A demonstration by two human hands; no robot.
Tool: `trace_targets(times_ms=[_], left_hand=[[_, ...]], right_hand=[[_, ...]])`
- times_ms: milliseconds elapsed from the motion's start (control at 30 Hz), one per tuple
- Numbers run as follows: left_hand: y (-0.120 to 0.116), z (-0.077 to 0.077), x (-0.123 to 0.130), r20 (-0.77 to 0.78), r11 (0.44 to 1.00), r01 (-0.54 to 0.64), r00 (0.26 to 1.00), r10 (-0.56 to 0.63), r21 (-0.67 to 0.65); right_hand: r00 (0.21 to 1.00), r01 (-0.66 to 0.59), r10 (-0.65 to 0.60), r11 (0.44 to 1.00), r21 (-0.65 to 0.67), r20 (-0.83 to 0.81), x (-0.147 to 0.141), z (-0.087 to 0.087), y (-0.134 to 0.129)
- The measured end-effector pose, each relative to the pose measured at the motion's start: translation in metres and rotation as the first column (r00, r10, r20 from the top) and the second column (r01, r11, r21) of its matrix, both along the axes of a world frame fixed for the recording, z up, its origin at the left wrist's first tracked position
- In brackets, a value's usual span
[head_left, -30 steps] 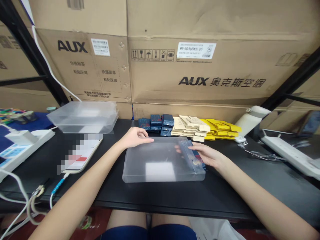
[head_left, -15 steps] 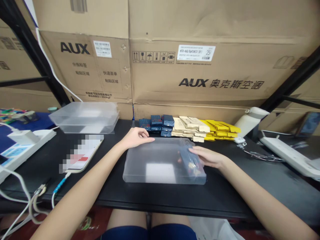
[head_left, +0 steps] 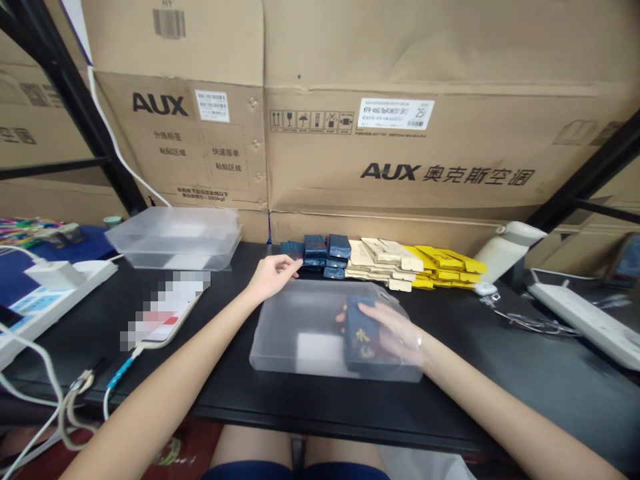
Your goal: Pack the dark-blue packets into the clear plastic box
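A clear frosted plastic box (head_left: 280,353) lies flat on the black desk in front of me. My right hand (head_left: 390,327) is seen partly through the box's plastic at its right end. It grips a dark blue packet (head_left: 361,337) with pale gold characters, thumb on top and fingertips round its left side. My left hand (head_left: 276,275) is at the box's back left corner, thumb and fingers closed together close to the stacked dark blue packets (head_left: 315,245). What its fingertips pinch, if anything, I cannot make out.
Cream packets (head_left: 383,257) and yellow packets (head_left: 450,263) are stacked along the back. Clear trays (head_left: 175,233), a phone (head_left: 170,317) on a cable and a power strip (head_left: 65,293) lie left. A white bottle (head_left: 507,253), glasses (head_left: 525,322) and another power strip (head_left: 580,320) are right.
My right hand has moved left and further in with the dark blue packet, now seen through the frosted plastic. My left hand's fingers have drawn together near the back left corner.
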State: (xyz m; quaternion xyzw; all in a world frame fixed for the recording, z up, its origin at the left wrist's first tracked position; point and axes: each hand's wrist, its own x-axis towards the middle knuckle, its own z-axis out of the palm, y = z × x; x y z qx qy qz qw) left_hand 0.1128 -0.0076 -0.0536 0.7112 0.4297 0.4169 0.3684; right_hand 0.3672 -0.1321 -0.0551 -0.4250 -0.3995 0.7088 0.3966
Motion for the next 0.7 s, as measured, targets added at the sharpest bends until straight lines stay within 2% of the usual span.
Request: trace_targets(times_ms=[67, 167, 333, 400, 467, 500, 567, 600, 667, 700], left_hand=[[0.001, 0.002, 0.0, 0.048, 0.998, 0.043, 0.998, -0.04, -0.054], [-0.001, 0.009, -0.003, 0.039, 0.986, 0.116, 0.993, -0.112, -0.124], [-0.006, 0.023, -0.017, 0.061, 0.932, 0.27, 0.963, -0.263, -0.243], [-0.009, 0.028, -0.023, 0.137, 0.836, 0.377, 0.926, -0.352, -0.398], [-0.012, 0.031, -0.027, 0.16, 0.718, 0.432, 0.895, -0.417, -0.546], [-0.013, 0.031, -0.028, 0.162, 0.683, 0.441, 0.886, -0.434, -0.583], [-0.016, 0.029, -0.025, 0.186, 0.664, 0.452, 0.882, -0.433, -0.596], [-0.017, 0.028, -0.022, 0.212, 0.676, 0.455, 0.885, -0.414, -0.58], [-0.02, 0.024, -0.014, 0.265, 0.7, 0.444, 0.896, -0.357, -0.559], [-0.022, 0.022, -0.009, 0.296, 0.711, 0.437, 0.899, -0.323, -0.551]], right_hand=[[0.994, 0.047, -0.055, 0.995, -0.083, -0.098, 0.0, -0.002, 0.003], [0.983, 0.072, -0.093, 0.989, -0.132, -0.158, 0.011, -0.003, 0.007], [0.942, 0.219, -0.244, 0.967, -0.129, -0.231, 0.024, 0.0, 0.012], [0.926, 0.263, -0.29, 0.955, -0.138, -0.242, 0.023, 0.002, 0.014], [0.922, 0.276, -0.303, 0.951, -0.141, -0.241, 0.019, 0.003, 0.015], [0.929, 0.261, -0.286, 0.956, -0.134, -0.234, 0.018, 0.003, 0.014], [0.964, 0.184, -0.199, 0.978, -0.101, -0.176, 0.015, 0.002, 0.013], [0.985, 0.132, -0.14, 0.988, -0.082, -0.105, 0.015, 0.001, 0.011], [0.992, 0.066, -0.06, 0.996, -0.059, 0.107, 0.016, -0.003, 0.008], [0.971, 0.099, -0.088, 0.994, -0.036, 0.223, 0.016, -0.005, 0.006]])
